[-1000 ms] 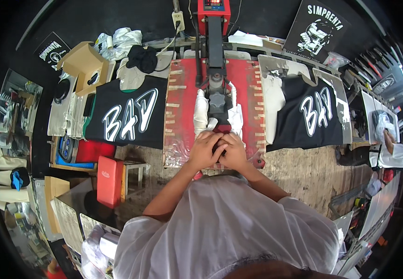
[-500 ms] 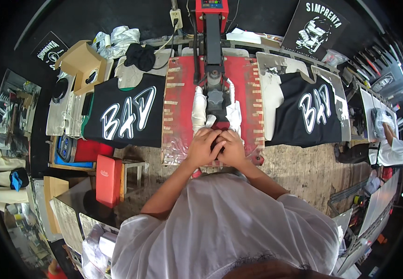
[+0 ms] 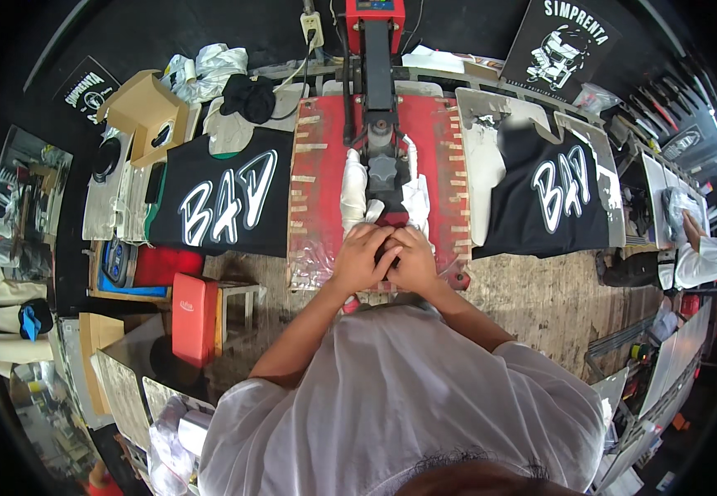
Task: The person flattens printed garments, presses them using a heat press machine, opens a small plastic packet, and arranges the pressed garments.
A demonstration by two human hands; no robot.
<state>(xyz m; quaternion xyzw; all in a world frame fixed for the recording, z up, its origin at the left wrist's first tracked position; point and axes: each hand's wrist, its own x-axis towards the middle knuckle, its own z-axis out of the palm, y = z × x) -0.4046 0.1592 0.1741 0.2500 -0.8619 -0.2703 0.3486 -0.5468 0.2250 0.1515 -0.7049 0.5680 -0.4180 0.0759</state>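
Observation:
Directly before me stands a heat press with a red upper plate [image 3: 317, 190], taped along both sides. A black arm [image 3: 381, 74] with a dark star-shaped knob [image 3: 383, 172] rises over its middle. Two side bars wrapped in white cloth [image 3: 353, 194] run toward me from the arm. At their near end, my left hand [image 3: 362, 260] and my right hand [image 3: 410, 260] close side by side around a dark handle, mostly hidden under the fingers. Black shirts with white lettering lie flat on either side: the left shirt [image 3: 230, 223] and the right shirt [image 3: 511, 207].
An open cardboard box [image 3: 147, 116] and a crumpled black cloth [image 3: 249, 99] sit at the back left. A red box-like seat [image 3: 195, 318] stands below the left bench. Another person [image 3: 697, 269] works at a table on the far right.
My hands keep the same place on the handle. The whole view has shifted very slightly, and the other person's arm at the far right has moved a little.

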